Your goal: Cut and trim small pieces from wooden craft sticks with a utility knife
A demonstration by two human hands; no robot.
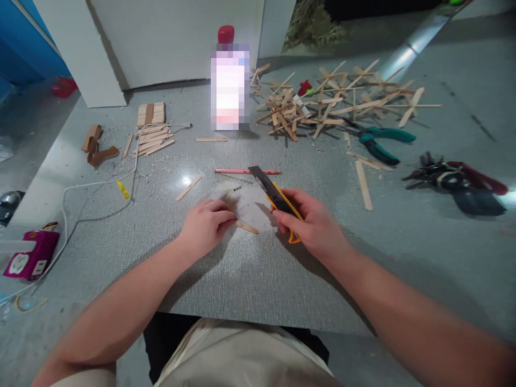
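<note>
Two bare hands low over the grey table [226,287], close together. Left hand [206,224]: fingers curled, tips pinching the left end of a short wooden stick [248,228] that lies near the table's middle, its right end free. Right hand [318,224]: closed round a yellow-and-black cutter [282,200], nose pointing up and leftward, away from the body.

Main worry, as I judge it: the left fingertips sit just left of the tool. Should the cutter swing down and skid along the thin wood, those fingers would be first in its path. So little stick to grip; under sideways pressure it could pivot or pop loose. Pressed hard, it might split along the grain.

Far side of the cutter's nose, a red pencil [242,171]. From where I stand I can't fairly say whether the two touch; a nudge could roll the pencil away. A cut going through would likely score the tabletop.

Right, farther off: tangled stick pile [286,110], green-handled pliers [382,137] against its edge. A careless elbow or reach could scatter it.
</note>
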